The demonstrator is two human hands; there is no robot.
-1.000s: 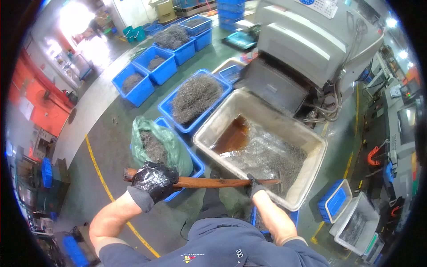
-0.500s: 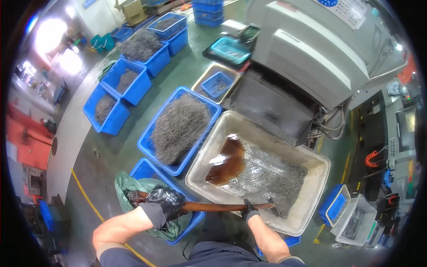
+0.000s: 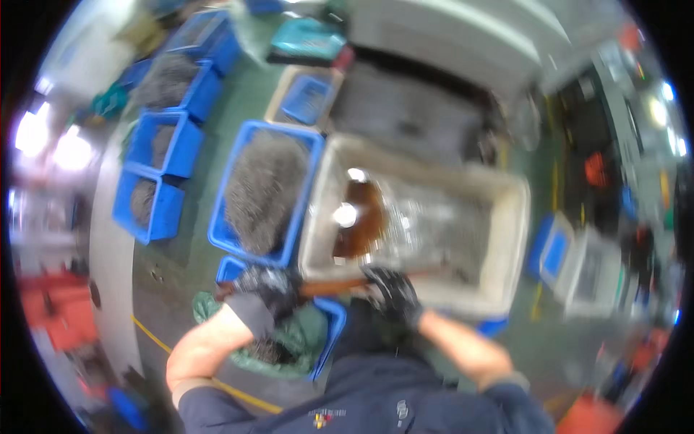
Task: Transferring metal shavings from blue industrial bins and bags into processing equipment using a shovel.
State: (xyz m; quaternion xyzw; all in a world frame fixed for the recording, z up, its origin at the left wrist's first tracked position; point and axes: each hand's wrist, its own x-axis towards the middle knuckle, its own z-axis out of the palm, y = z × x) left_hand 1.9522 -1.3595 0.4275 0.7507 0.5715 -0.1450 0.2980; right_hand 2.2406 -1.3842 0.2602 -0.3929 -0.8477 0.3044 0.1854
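Note:
My left hand [image 3: 271,291], in a black glove, is closed round the wooden handle [image 3: 329,287] of a long hoe. My gloved right hand [image 3: 394,295] grips the same handle further along, at the near edge of a large off-white tub [image 3: 512,239]. Motion blur hides the hoe's head inside the tub. Brown liquid [image 3: 363,223] pools in the tub's left part, and wet grey metal chips [image 3: 455,242] lie to the right. Below my left hand, a green sack [image 3: 300,336] sits in a blue crate [image 3: 334,329].
Left of the tub stands a blue crate heaped with curly metal shavings [image 3: 264,192]. More blue crates [image 3: 163,206] line the floor further left. A large grey machine [image 3: 434,25] rises behind the tub. Pale bins [image 3: 596,278] stand at the right.
The view has shifted and blurred. My right hand has come closer to my left along the handle, and both hands are now nearer the tub's front left. The hoe stays in both hands.

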